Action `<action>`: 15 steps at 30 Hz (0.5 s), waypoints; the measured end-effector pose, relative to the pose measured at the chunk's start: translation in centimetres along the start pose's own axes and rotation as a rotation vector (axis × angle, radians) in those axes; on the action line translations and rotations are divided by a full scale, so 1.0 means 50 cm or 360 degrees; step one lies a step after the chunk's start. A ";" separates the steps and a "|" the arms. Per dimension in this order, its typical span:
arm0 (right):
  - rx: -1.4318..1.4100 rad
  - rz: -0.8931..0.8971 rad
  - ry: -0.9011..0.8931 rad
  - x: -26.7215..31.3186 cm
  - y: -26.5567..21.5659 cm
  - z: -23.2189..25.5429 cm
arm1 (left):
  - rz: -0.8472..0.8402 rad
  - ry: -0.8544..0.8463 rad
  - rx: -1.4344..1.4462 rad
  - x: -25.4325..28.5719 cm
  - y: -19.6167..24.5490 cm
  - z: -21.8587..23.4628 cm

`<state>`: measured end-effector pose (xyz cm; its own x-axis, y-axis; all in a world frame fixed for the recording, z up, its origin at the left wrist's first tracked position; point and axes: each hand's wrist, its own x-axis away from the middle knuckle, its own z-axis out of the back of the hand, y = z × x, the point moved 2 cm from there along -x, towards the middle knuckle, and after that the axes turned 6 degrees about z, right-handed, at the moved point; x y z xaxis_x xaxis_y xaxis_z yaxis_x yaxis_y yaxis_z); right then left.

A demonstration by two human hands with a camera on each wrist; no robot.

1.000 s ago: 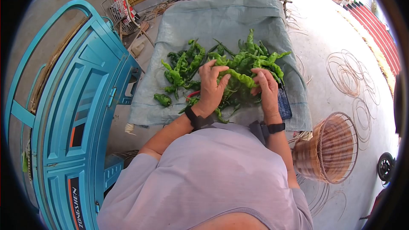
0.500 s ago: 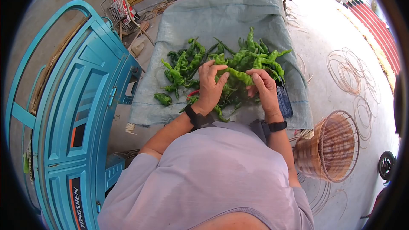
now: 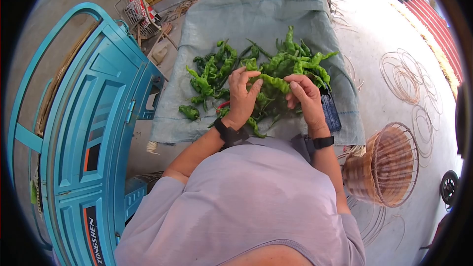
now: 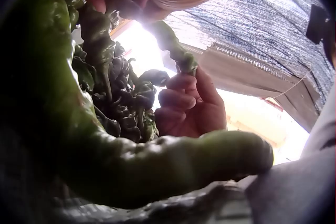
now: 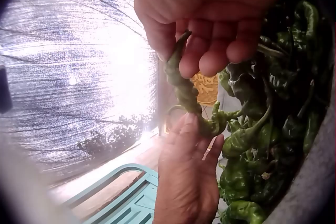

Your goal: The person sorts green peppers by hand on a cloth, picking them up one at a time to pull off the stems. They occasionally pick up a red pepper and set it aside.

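Observation:
A twisted green chili pepper (image 3: 274, 83) is held between both hands, above a heap of green peppers (image 3: 212, 71) on a pale blue-green woven sheet (image 3: 256, 12). My left hand (image 3: 241, 99) pinches one end between thumb and fingers. At the other end, thumb and fingertips of my right hand (image 3: 310, 104) grip the pepper. The right wrist view shows its pointed tip (image 5: 185, 36) at the right thumb, with the left hand (image 5: 186, 176) below. A large curved pepper (image 4: 142, 169) fills the foreground of the left wrist view.
A dark blue patterned item (image 3: 331, 114) lies beside the right wrist. One red pepper (image 3: 223, 104) shows by the left hand. A wicker basket (image 3: 362, 177) stands at right, near coiled cane strips (image 3: 401, 76). A turquoise vehicle panel (image 3: 93, 113) borders the left side.
My right hand has shifted slightly left, closer to the left hand, along with the pepper. The left hand keeps nearly the same place. The head view has tilted a little.

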<state>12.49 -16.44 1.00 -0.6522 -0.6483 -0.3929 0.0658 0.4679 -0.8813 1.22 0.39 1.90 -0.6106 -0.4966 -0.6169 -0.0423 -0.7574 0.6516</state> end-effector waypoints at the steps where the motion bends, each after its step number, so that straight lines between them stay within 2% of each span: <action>1: -0.0012 0.0000 0.0006 0.000 -0.001 0.000 | 0.0004 -0.0009 0.0007 0.000 0.000 0.000; 15: -0.0036 -0.0077 0.0117 -0.005 0.007 0.010 | 0.0061 -0.0069 0.0057 0.000 -0.002 -0.002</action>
<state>13.03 -16.42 0.64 -0.7080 -0.6249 -0.3290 0.0163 0.4513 -0.8922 1.28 0.44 1.78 -0.6461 -0.5053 -0.5720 -0.0463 -0.7221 0.6902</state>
